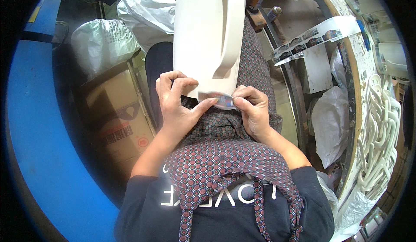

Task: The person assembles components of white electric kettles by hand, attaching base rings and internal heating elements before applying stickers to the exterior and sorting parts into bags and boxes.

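Note:
A cream plastic jug-like body with a long moulded handle lies across my lap, its near end toward me. At that end sits a small shiny oval sticker with a dark, colourful print. My right hand pinches the sticker's right edge between thumb and fingers. My left hand has its thumb tip against the sticker's left part; its fingers are bent and apart from the thumb, near the body's left side. I cannot tell how much of the sticker lies flat on the plastic.
A strip of similar stickers hangs off the workbench on the right. Many cream plastic handles are piled there. Two spray cans stand beyond. Left are a cardboard box, white sacks and a blue surface.

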### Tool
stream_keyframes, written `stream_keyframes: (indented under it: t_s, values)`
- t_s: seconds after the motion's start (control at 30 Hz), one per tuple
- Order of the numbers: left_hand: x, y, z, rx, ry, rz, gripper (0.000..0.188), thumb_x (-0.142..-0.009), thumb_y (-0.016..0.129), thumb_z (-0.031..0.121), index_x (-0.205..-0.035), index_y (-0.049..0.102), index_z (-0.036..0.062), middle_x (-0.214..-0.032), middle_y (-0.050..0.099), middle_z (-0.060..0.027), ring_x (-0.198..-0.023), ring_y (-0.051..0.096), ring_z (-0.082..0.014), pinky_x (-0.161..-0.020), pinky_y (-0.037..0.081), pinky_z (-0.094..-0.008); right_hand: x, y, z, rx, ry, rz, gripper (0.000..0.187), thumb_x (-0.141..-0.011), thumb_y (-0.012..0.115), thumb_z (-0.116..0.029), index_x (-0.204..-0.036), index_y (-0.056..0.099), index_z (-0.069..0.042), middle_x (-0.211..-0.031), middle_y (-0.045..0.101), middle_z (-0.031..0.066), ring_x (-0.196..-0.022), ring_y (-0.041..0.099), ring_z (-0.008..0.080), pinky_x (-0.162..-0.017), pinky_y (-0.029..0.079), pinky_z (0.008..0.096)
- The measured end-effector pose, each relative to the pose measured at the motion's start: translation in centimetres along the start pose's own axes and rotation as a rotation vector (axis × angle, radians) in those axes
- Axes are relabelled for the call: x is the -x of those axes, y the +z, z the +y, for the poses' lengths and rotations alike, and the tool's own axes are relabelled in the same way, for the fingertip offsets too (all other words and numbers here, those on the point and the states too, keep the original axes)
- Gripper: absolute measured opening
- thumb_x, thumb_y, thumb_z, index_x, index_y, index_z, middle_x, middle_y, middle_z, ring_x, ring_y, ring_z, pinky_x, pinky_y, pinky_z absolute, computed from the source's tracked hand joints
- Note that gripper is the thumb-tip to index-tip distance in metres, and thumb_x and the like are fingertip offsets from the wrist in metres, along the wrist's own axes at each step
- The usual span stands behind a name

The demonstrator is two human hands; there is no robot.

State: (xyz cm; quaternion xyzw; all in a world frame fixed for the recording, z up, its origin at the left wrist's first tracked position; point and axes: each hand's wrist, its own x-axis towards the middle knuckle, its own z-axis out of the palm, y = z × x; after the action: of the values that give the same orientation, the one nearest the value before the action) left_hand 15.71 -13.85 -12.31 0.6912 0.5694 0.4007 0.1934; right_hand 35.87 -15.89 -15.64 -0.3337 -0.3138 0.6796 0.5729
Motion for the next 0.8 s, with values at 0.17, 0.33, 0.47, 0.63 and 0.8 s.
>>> stream_keyframes:
  t_s: [0.17,0.33,0.47,0.63,0.8]
  values:
    - [-0.5,-0.9,-0.9,0.197,0.055,-0.105,0.070,-0.071,0.066,0.072,-0.091,0.067,0.0049,-0.099,0.051,-0.0105,-0.099,0.046,-0.0291,-0.100,0.029,-0.0482,0.2,0.5,-0.5,0.019,-0.028,-0.018,0.005,-0.085,0.070,0.002,-0.087,0.066,-0.001,-0.084,0.064,0.0017,-0.078,0.058,0.0076,-0.073,0.046,0.0221]
    - [-0.3,-1.0,-0.2,0.057,0.059,-0.124,0.032,-0.074,0.079,0.036,-0.079,0.067,0.0066,-0.100,0.052,-0.0115,-0.107,0.048,-0.0300,-0.111,0.017,-0.0568,-0.3,1.0,-0.1,0.098,0.030,0.172,0.005,-0.087,0.070,-0.001,-0.091,0.068,-0.001,-0.087,0.068,0.0016,-0.081,0.061,0.0071,-0.076,0.048,0.0222]
    - [-0.3,-0.5,0.1,-0.006,0.070,-0.069,0.013,-0.079,0.074,0.014,-0.075,0.065,0.0059,-0.100,0.052,-0.0106,-0.104,0.051,-0.0277,-0.110,0.020,-0.0586,-0.5,0.5,0.0,0.218,0.022,0.173,0.008,-0.086,0.072,-0.004,-0.092,0.069,0.000,-0.089,0.070,0.0033,-0.082,0.063,0.0071,-0.078,0.049,0.0223]
    - [-0.4,0.0,0.0,-0.140,0.178,-0.018,0.016,-0.077,0.075,0.015,-0.073,0.062,0.0062,-0.099,0.052,-0.0099,-0.100,0.051,-0.0278,-0.109,0.024,-0.0610,-0.9,0.4,0.3,0.262,0.006,0.188,0.008,-0.086,0.073,-0.004,-0.092,0.070,0.000,-0.088,0.070,0.0033,-0.081,0.063,0.0068,-0.075,0.050,0.0218]
    - [-0.5,0.2,0.2,-0.230,0.215,-0.002,0.016,-0.075,0.075,0.015,-0.074,0.061,0.0067,-0.098,0.052,-0.0086,-0.098,0.051,-0.0276,-0.108,0.025,-0.0612,-1.0,0.3,0.3,0.336,-0.029,0.195,0.008,-0.086,0.073,-0.004,-0.092,0.070,0.000,-0.087,0.070,0.0023,-0.079,0.061,0.0055,-0.073,0.050,0.0211]
